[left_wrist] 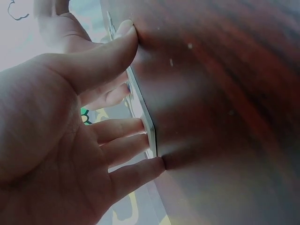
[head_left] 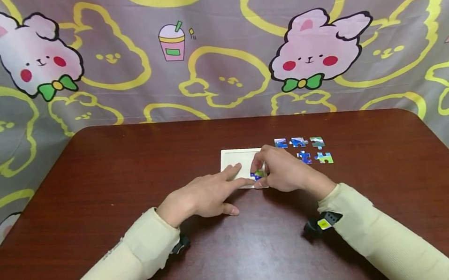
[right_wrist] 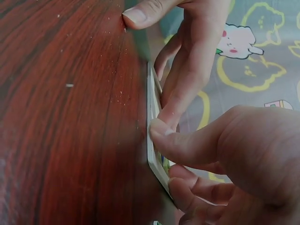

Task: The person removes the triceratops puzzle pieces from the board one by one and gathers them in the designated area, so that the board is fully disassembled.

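Note:
A shallow white puzzle tray (head_left: 238, 157) lies flat on the table under both hands. My left hand (head_left: 204, 195) rests on its left and front part with the fingers extended; in the left wrist view the thumb (left_wrist: 105, 61) stands apart, over the table. Over the tray's front right corner, my right hand (head_left: 288, 169) bends its fingers and thumb about a blue and green jigsaw piece (head_left: 257, 175), which they partly cover. The right wrist view has the right thumb (right_wrist: 180, 140) at the tray's rim (right_wrist: 151, 112), close to a left fingertip.
Several loose jigsaw pieces (head_left: 317, 142) lie in two rows right of the tray, beyond the right hand. The dark reddish wooden table (head_left: 125, 162) has rounded far corners. Behind it hangs a grey curtain (head_left: 226, 26) with yellow outlines and rabbit faces.

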`<state>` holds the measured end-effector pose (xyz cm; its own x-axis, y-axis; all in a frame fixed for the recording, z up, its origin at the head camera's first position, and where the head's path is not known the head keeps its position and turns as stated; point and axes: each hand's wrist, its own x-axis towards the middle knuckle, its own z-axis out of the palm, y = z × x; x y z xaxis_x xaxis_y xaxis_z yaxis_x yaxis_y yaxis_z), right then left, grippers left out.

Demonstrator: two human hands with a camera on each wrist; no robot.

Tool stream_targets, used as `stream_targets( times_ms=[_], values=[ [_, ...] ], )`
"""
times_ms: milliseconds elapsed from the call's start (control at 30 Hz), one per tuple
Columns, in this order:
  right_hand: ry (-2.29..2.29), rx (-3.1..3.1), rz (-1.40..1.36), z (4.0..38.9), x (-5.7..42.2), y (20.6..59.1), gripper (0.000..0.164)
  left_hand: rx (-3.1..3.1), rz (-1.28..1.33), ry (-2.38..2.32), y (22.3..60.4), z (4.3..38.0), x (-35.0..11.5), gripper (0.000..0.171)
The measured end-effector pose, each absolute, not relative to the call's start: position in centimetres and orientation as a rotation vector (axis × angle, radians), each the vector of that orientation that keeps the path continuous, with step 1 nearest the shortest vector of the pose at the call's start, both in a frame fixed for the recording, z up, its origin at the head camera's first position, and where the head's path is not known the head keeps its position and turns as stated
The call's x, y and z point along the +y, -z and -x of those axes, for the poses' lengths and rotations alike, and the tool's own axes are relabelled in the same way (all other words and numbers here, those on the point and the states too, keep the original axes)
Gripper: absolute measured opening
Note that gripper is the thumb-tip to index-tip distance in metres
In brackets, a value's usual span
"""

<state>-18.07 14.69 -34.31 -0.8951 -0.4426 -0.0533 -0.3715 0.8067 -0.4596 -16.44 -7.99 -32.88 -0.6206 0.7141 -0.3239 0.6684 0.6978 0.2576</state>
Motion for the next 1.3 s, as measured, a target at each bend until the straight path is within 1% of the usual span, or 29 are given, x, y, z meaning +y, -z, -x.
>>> stream_targets(
  times_ms=[367, 800, 933, 1000, 1167, 1300],
  values=[
    [0.670, 2.829, 0.574, 18.1, 14.3, 34.3, 0.029, 2.524, -1.081, -0.169, 32.9, 16.5, -8.1, 0.073],
    [0.732, 2.860, 0.571, 17.9, 14.6, 34.1, 0.033, 2.518, -1.000, -0.185, 33.1, 16.5, -8.5, 0.076],
    [0.746, 2.873, 0.600, 17.7, 16.0, 33.8, 0.028, 2.515, -0.997, -0.169, 33.0, 16.4, -8.6, 0.074],
    [0.764, 2.868, 0.577, 17.4, 17.0, 33.4, 0.028, 2.512, -0.994, -0.165, 33.0, 16.4, -8.6, 0.074],
    [0.846, 2.865, 0.434, 16.5, 20.6, 32.3, 0.037, 2.514, -0.992, -0.164, 33.0, 16.4, -8.7, 0.074],
    [0.869, 2.881, 0.370, 15.3, 24.5, 31.9, 0.038, 2.515, -1.000, -0.167, 33.0, 16.4, -8.6, 0.073]
  ],
)
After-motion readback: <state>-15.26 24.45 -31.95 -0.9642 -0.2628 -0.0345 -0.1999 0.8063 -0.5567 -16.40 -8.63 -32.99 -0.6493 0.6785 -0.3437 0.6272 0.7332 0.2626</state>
